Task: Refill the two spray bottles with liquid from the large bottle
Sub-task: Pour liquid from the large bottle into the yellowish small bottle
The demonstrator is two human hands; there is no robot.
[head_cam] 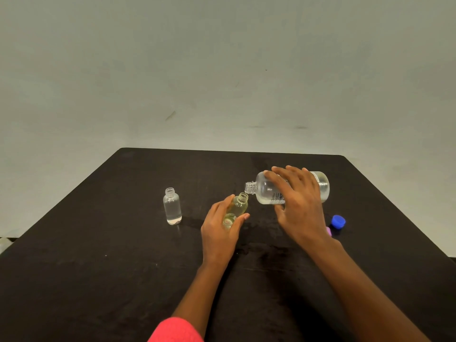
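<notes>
Head view: pouring into a small bottle.
Right hand [298,196] wraps the large bottle [264,192], tipped sideways so its mouth sits just over the tilted bottle [240,206], which the left hand [219,230] grips steady; the other bottle [172,206] stands apart, seemingly filled.

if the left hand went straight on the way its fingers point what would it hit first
Probably the large bottle: the left hand, gripping the tilted small bottle, points forward and right toward its open neck. Depth is unclear.

A black table [98,243] bears an uncapped small bottle [172,207], upright, and a blue cap [338,221] well apart.
</notes>
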